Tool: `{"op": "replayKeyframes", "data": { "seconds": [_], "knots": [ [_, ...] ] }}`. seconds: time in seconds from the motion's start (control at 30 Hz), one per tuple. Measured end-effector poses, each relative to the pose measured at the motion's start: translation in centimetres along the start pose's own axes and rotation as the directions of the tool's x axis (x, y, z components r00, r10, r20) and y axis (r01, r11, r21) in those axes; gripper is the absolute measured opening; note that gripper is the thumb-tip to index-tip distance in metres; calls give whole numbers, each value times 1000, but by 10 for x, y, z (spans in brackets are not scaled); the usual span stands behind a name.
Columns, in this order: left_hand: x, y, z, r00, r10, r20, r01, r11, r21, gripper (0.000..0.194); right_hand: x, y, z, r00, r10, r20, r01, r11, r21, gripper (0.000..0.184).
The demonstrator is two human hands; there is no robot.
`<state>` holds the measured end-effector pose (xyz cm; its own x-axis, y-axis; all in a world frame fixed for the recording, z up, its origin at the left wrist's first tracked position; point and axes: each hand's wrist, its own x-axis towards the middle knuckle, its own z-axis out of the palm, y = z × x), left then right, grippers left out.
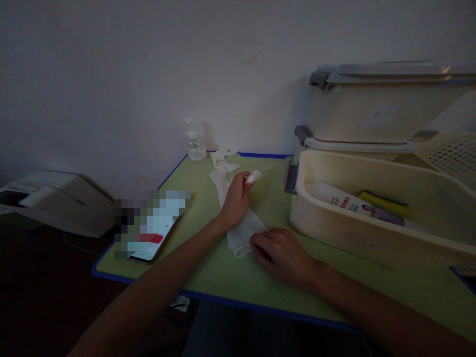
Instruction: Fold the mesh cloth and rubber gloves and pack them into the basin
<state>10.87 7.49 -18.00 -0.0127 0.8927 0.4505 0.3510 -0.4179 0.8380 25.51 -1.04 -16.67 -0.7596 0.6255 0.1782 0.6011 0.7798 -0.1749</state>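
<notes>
A thin white glove lies lengthwise on the green table, its cuff end toward me. My left hand is closed above the middle of the glove, thumb and fingers pinching a small white wad that looks like a cotton ball. At the cuff, my right hand is closed with its fingertips on the edge of the glove. The fingers are curled, and their undersides are hidden. Beyond the left hand, more crumpled white glove material lies near the table's back edge.
A clear pump bottle stands at the back by the wall. On the left lies a phone, partly blurred. An open cream bin at right holds a white packet and a yellow sponge. Lidded boxes stand behind.
</notes>
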Motion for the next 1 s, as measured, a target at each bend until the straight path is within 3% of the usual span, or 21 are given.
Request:
{"op": "replayKeyframes", "data": {
  "seconds": [0.03, 0.1, 0.17, 0.23, 0.3, 0.4, 0.63, 0.73, 0.83, 0.9, 1.0],
  "knots": [
    [4, -3, -2, 991, -90, -95, 82, 993, -84, 18, 0, 0, 0, 1000, 3, 8, -3, 1000, -3, 14],
    [11, -7, -7, 933, -300, -196, 244, 933, -265, 15, 1, 0, -1, 1000, 14, 27, -14, 1000, -2, 14],
    [16, -8, -10, 859, -470, -203, 355, 832, -426, 14, 1, -1, -1, 999, 32, 43, -32, 999, 7, 14],
    [19, -5, -13, 801, -568, -188, 397, 740, -544, 15, 1, -1, -2, 997, 51, 53, -53, 998, 20, 14],
    [20, -1, -14, 759, -627, -177, 405, 666, -626, 15, 1, 0, -2, 996, 65, 61, -67, 997, 38, 15],
    [20, 4, -16, 728, -669, -148, 394, 585, -709, 14, 2, 0, -4, 993, 88, 74, -93, 993, 74, 15],
    [20, 8, -23, 662, -721, -203, 318, 516, -795, 15, 4, 3, -6, 993, 107, 51, -112, 986, 125, 13],
    [18, 14, -30, 670, -707, -226, 279, 522, -806, 13, 2, 5, -1, 997, 77, -3, -76, 990, 116, 11],
    [16, 23, -38, 718, -656, -235, 244, 552, -797, 9, -1, 3, 2, 981, -26, -191, 39, 997, 62, 12],
    [14, 30, -43, 763, -604, -231, 234, 590, -773, 6, -4, -2, -3, 912, -149, -382, 146, 989, -39, 15],
    [14, 43, -46, 820, -546, -170, 259, 619, -742, 5, -9, -10, -32, 753, -341, -563, 233, 938, -256, 19]
  ]
}}
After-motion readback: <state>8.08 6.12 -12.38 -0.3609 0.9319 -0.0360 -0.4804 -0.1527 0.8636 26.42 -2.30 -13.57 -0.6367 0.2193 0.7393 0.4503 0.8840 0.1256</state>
